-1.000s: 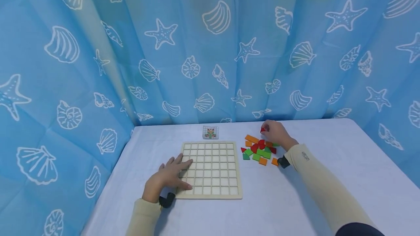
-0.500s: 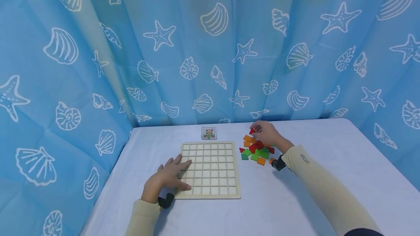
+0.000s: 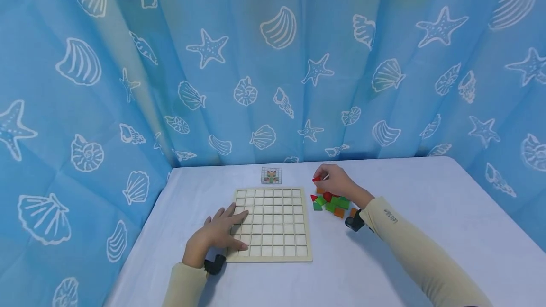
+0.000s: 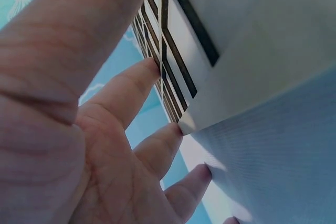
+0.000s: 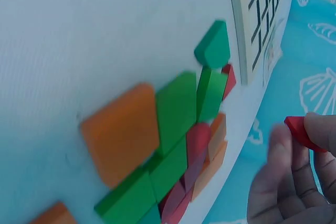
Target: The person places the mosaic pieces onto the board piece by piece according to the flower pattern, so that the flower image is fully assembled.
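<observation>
Between thumb and fingers my right hand (image 3: 337, 181) pinches a small red block (image 5: 304, 134), held above the far side of a pile of coloured blocks (image 3: 339, 203). The exact shape of the red block is partly hidden by the fingers. My left hand (image 3: 217, 231) lies with spread fingers on the left edge of a pale wooden grid board (image 3: 273, 258). In the left wrist view, the fingertips (image 4: 152, 66) touch the board's rim and grid.
A small pattern card (image 3: 271, 175) lies behind the board on the white tablecloth (image 3: 405, 184). Green, orange and red blocks lie close together right of the board. A blue curtain (image 3: 273, 75) with shell prints hangs behind the table.
My right hand has moved left with the red block, from the far right side of the pile toward the board. My left hand stays on the board.
</observation>
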The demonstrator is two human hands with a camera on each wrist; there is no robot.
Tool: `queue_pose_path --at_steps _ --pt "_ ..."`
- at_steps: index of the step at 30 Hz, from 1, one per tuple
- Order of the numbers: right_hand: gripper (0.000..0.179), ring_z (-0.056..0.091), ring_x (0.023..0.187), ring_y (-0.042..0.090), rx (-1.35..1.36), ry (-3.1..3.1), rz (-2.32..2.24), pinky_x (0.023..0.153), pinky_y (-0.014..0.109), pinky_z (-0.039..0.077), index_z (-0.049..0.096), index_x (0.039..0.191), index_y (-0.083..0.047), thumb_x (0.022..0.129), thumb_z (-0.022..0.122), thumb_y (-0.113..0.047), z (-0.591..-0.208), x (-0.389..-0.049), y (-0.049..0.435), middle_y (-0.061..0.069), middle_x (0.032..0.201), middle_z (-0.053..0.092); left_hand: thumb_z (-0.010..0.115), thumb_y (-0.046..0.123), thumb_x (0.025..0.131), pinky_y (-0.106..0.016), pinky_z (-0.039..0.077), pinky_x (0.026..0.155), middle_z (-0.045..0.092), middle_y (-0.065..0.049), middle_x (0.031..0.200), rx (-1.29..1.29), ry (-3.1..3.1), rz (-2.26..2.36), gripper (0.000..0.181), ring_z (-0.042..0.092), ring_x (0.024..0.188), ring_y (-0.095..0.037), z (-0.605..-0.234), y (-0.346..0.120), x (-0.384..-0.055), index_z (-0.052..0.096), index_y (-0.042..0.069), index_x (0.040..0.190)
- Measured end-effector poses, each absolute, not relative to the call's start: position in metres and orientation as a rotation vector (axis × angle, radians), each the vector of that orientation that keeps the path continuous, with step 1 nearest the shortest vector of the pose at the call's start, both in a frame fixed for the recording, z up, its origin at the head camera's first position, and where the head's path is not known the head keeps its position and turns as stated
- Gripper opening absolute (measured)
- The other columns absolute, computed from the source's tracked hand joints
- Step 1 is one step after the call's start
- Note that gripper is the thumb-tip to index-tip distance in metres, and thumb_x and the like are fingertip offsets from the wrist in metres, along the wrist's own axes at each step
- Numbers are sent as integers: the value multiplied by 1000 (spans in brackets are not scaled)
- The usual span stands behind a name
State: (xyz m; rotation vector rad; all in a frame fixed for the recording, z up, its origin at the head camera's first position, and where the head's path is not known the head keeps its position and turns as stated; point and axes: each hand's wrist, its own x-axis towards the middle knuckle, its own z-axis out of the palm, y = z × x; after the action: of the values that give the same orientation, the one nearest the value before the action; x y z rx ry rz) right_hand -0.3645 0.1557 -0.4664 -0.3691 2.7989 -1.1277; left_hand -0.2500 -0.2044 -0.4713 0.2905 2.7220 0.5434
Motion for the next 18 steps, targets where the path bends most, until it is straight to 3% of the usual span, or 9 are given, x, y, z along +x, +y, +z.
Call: queue_pose_path --at_steps 4,11,18 --pt "11 60 86 20 -384 2791 -1149 75 31 55 65 99 -9 90 70 -15 -465 -362 148 6 96 67 86 46 71 -72 11 114 17 -16 165 295 2724 541 94 13 150 -48 -469 -205 -250 42 26 151" --pt "24 63 79 20 -441 2709 -1229 69 30 55 68 117 -4 94 63 -11 -469 -356 140 10 100 69 85 47 72 -72 10 114 16 -15 165 280 2708 534 94 12 150 -47 -471 -204 -252 40 27 152" --pt "15 60 80 18 -417 2745 -1188 67 28 52 68 102 -8 91 70 -18 -472 -353 133 6 93 68 85 47 72 -72 10 114 16 -14 166 286 2718 527 94 12 150 -47 -474 -205 -253 40 27 152"
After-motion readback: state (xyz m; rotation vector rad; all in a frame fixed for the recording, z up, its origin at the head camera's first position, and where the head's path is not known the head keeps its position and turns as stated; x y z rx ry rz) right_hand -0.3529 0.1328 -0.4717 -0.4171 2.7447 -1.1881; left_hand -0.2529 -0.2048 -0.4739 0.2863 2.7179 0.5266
